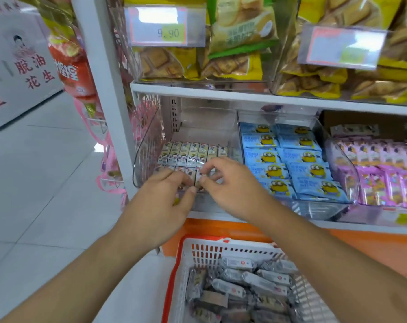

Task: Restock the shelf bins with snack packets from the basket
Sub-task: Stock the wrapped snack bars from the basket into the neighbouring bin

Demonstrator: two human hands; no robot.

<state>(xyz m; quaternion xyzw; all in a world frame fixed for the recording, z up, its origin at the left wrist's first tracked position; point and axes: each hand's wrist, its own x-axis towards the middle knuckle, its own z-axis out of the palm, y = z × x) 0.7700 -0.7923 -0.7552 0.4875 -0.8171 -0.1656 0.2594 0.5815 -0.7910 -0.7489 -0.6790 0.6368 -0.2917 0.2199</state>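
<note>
Reading "9.90", a price tag (166, 26) hangs on the upper bin; the carton (18, 66) far left shows "脱油花生". Left hand (165, 201) and right hand (230, 187) pinch snack packets (199, 177) at the clear bin's (148, 136) near edge, long axes running near-to-far. Blue packets (291, 159) lie right; the basket (221, 250) sits near.

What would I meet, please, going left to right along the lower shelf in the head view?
Clear bin of small grey packets, where both hands work → blue packets → pink packets.
</note>
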